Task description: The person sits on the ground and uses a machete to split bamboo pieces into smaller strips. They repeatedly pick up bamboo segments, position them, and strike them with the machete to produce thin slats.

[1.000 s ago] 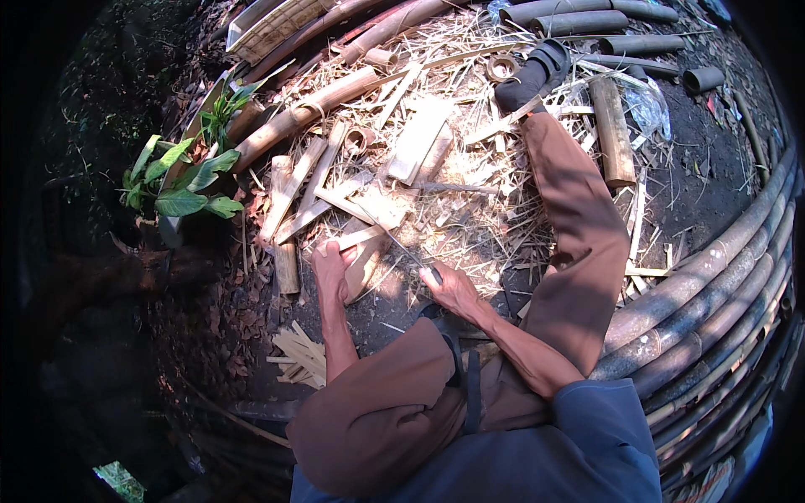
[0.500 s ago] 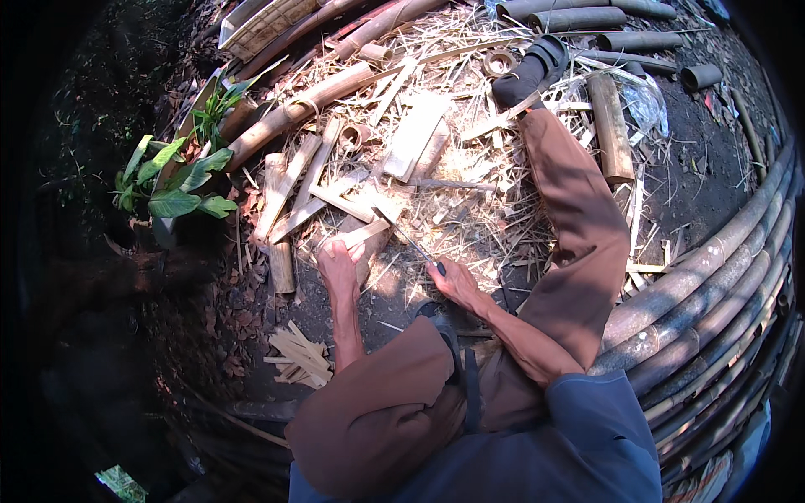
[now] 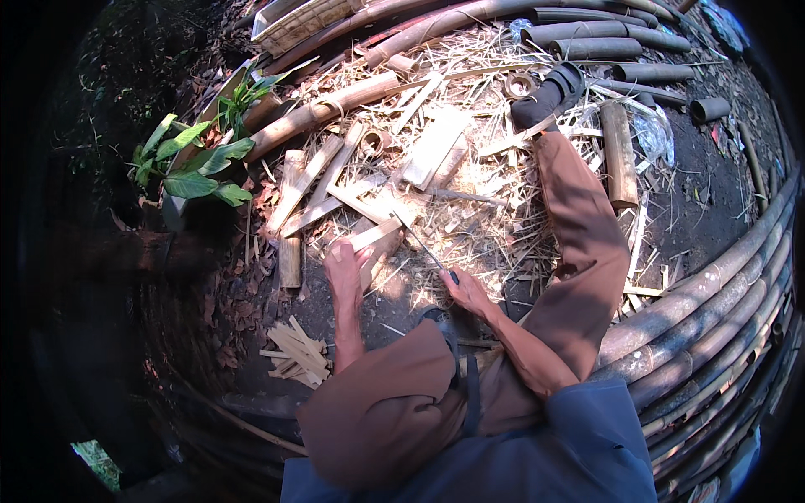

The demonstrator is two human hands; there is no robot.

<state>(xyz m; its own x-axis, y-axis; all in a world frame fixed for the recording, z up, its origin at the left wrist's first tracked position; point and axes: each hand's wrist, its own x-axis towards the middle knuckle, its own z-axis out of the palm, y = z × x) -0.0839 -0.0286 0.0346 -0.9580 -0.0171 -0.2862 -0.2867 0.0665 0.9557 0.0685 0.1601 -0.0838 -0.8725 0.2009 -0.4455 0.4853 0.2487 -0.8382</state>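
My left hand [image 3: 342,267] is closed on a short, flat bamboo strip [image 3: 375,235], which points away from me and to the right. It sits over a bamboo piece [image 3: 387,251] lying on the ground. In my right hand [image 3: 466,292] is a knife [image 3: 428,250], gripped by its dark handle. The thin blade slants up and left, its tip close to the strip's far end; whether the two touch I cannot tell. A small pile of cut bamboo strips [image 3: 298,352] lies on the soil near my left forearm.
Shavings [image 3: 490,239] cover the ground ahead, with split bamboo pieces [image 3: 303,184] and a pale board [image 3: 434,142] among them. Long bamboo poles [image 3: 671,314] are stacked at the right. A leafy plant [image 3: 191,180] grows at the left, and a crate [image 3: 306,25] stands far left.
The whole view has shifted and turned slightly, so the scene sits farther right. Both hands keep their holds on the strip and the knife, with little visible movement between them.
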